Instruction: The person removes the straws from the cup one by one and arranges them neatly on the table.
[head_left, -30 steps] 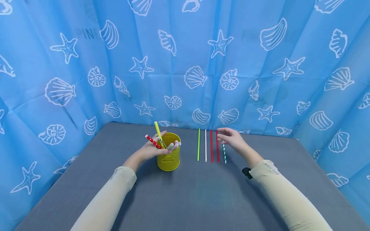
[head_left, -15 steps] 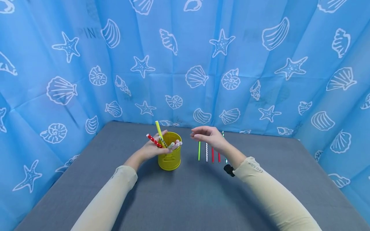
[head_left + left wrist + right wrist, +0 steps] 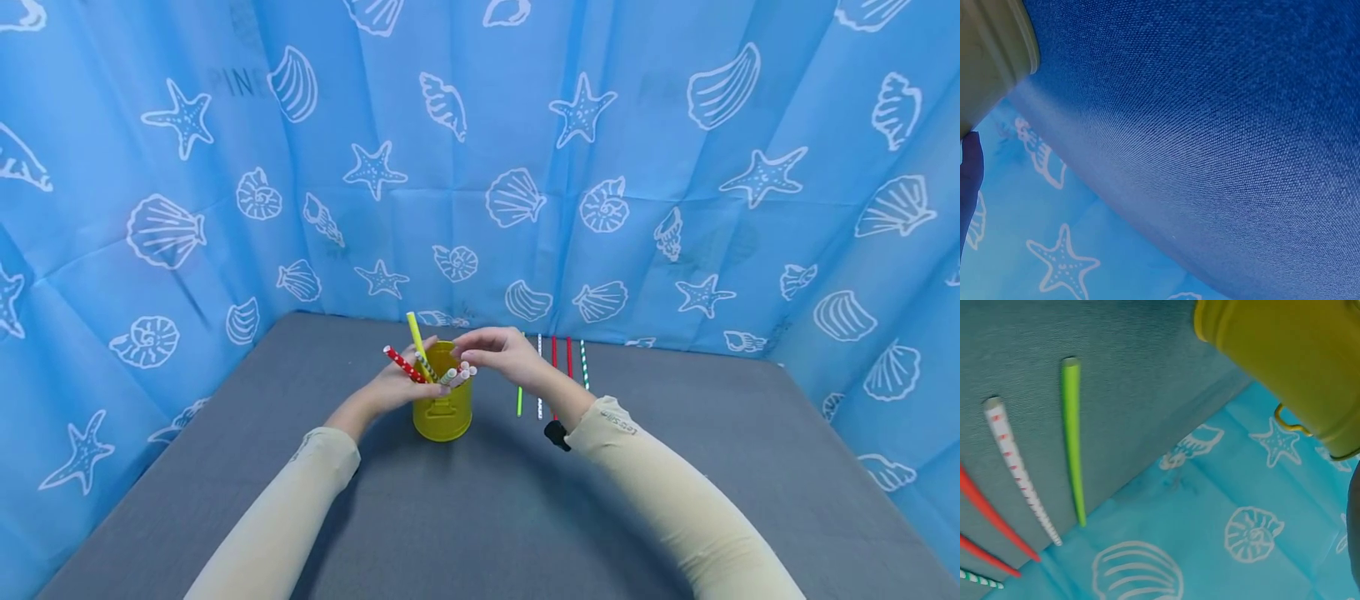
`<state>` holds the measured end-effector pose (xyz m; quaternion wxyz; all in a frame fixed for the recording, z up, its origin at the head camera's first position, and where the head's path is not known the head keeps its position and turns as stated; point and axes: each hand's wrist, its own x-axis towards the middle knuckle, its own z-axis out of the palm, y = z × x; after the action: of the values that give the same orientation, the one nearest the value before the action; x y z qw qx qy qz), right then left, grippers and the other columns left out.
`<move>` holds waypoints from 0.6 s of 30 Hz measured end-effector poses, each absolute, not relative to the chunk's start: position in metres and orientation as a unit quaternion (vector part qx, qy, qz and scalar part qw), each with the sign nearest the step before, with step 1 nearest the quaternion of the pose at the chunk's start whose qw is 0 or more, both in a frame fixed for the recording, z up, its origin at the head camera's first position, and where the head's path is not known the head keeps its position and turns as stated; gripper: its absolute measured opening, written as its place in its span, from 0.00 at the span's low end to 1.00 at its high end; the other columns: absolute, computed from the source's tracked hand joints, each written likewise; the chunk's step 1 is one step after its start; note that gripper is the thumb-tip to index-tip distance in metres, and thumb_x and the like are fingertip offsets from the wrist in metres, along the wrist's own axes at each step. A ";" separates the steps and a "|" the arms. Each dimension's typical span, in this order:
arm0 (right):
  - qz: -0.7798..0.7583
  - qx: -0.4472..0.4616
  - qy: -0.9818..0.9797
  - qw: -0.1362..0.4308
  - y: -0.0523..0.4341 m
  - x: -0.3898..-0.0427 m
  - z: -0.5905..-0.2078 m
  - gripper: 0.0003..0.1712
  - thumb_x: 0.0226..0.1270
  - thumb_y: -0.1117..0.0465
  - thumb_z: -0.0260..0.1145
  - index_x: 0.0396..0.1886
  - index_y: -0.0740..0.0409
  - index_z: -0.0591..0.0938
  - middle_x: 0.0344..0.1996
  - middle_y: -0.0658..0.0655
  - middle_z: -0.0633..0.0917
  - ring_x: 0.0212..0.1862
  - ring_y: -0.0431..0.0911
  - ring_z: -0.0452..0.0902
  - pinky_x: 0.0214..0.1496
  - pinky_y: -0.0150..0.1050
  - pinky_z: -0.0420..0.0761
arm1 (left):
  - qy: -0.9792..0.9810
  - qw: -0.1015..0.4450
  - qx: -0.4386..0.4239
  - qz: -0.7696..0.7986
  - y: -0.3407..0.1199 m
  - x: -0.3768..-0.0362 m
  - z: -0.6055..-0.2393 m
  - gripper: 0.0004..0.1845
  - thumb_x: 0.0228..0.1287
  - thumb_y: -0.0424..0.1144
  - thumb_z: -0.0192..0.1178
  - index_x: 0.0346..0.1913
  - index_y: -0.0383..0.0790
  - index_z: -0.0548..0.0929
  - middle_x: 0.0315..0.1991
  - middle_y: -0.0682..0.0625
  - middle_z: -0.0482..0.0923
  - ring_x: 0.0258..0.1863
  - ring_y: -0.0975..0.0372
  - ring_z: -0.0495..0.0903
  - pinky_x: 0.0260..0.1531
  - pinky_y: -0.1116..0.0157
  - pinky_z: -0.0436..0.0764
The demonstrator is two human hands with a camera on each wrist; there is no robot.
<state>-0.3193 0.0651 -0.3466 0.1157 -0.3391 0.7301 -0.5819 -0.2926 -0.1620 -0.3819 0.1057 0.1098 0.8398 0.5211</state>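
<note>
A yellow metal bucket [image 3: 442, 410] stands on the grey table [image 3: 480, 517] with several paper straws [image 3: 459, 374] in it. My left hand [image 3: 426, 371] grips the bucket's left side at the rim. A red dotted straw [image 3: 401, 364] and a yellow-green straw [image 3: 414, 332] lean out over its fingers. My right hand [image 3: 468, 354] hovers over the bucket's mouth, fingers bent down above the straw ends; I see nothing held in it. In the right wrist view the bucket [image 3: 1291, 369] fills the top right. The left wrist view shows its rim [image 3: 988, 56].
A row of straws lies on the table right of the bucket, partly behind my right forearm: green [image 3: 519, 402], white dotted [image 3: 538, 342], two red [image 3: 569, 354], teal striped [image 3: 584, 375]. Blue seashell cloth [image 3: 675, 208] walls the table at the back and sides.
My right hand has left the row of straws and swung left to above the bucket. The left hand has stayed at the bucket.
</note>
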 end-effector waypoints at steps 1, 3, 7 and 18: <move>-0.576 -0.344 0.732 0.114 0.062 -0.320 -0.346 0.17 0.70 0.67 0.60 0.55 0.73 0.78 0.47 0.64 0.84 0.50 0.49 0.80 0.55 0.44 0.79 | 0.839 0.106 0.112 0.521 -0.162 -0.293 -0.382 0.51 0.55 0.43 0.70 0.77 0.48 0.51 0.74 0.41 0.49 0.69 0.43 0.58 0.63 0.41 0.63; -0.562 -0.362 0.736 0.112 0.056 -0.322 -0.345 0.17 0.70 0.68 0.60 0.54 0.72 0.79 0.47 0.63 0.84 0.49 0.49 0.79 0.54 0.41 0.79 | 0.837 0.104 0.115 0.524 -0.162 -0.293 -0.382 0.51 0.55 0.44 0.71 0.77 0.48 0.51 0.74 0.41 0.50 0.69 0.43 0.58 0.63 0.41 0.63; -0.530 -0.399 0.739 0.120 0.044 -0.325 -0.341 0.17 0.68 0.69 0.62 0.55 0.70 0.80 0.47 0.63 0.84 0.47 0.49 0.78 0.50 0.39 0.80 | 0.824 0.103 0.127 0.542 -0.163 -0.293 -0.381 0.47 0.56 0.41 0.70 0.76 0.46 0.55 0.72 0.40 0.54 0.66 0.44 0.63 0.63 0.43 0.65; -0.495 -0.382 0.756 0.191 0.026 -0.331 -0.335 0.18 0.67 0.66 0.64 0.56 0.66 0.81 0.44 0.57 0.84 0.43 0.45 0.75 0.47 0.36 0.79 | 0.805 0.102 0.152 0.564 -0.162 -0.293 -0.382 0.38 0.58 0.38 0.69 0.69 0.42 0.62 0.66 0.41 0.63 0.61 0.49 0.70 0.61 0.49 0.69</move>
<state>-0.3311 0.0261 -0.3347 0.1906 -0.3823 0.7563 -0.4955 -0.2927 -0.1624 -0.3824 0.1017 0.1521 0.8053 0.5640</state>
